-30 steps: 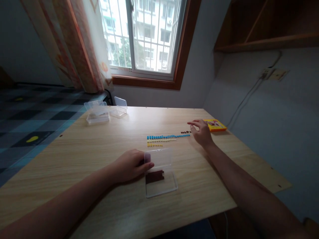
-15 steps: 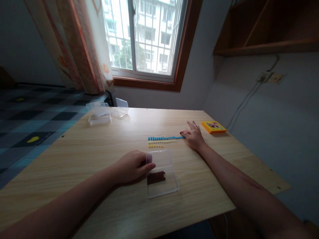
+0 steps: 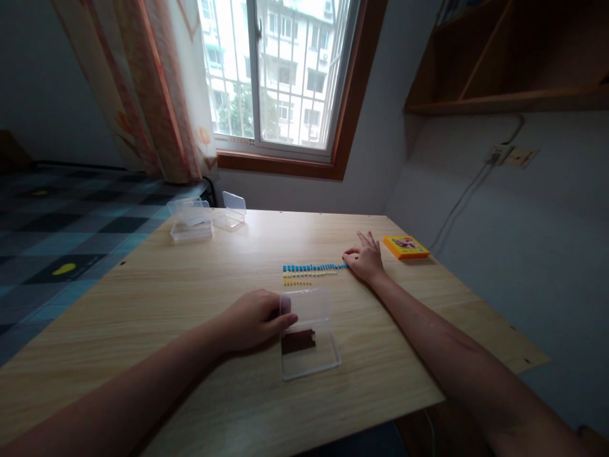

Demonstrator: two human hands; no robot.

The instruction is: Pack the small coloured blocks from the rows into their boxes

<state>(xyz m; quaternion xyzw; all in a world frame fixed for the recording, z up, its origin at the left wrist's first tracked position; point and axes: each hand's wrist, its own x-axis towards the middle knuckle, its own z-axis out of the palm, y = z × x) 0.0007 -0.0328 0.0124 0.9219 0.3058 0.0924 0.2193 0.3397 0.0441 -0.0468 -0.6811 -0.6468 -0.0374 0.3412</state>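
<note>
My left hand (image 3: pixel 259 319) is closed on the left edge of a clear plastic box (image 3: pixel 328 367), its thumb over the raised lid. A block of dark brown strips (image 3: pixel 299 341) lies in the box at the left. Beyond the box, several small pieces form lines: a blue row (image 3: pixel 304 268), a pale yellow row (image 3: pixel 309 274) and a shorter yellow row (image 3: pixel 295 283). At the right end of the blue row is my right hand (image 3: pixel 366 261), thumb and forefinger pinched together, other fingers spread. A tiny dark spot shows at the fingertips; what they grip is too small to name.
An orange-yellow box (image 3: pixel 406 247) with a printed cover lies near the table's right edge. Clear plastic cases (image 3: pixel 191 228) with raised lids stand at the far left, another clear case (image 3: pixel 232 216) beside them. The wooden table (image 3: pixel 228 260) reaches toward the window.
My right thumb and forefinger have drawn together at the end of the blue row. The view has tipped slightly. My left hand and the clear box stay in place.
</note>
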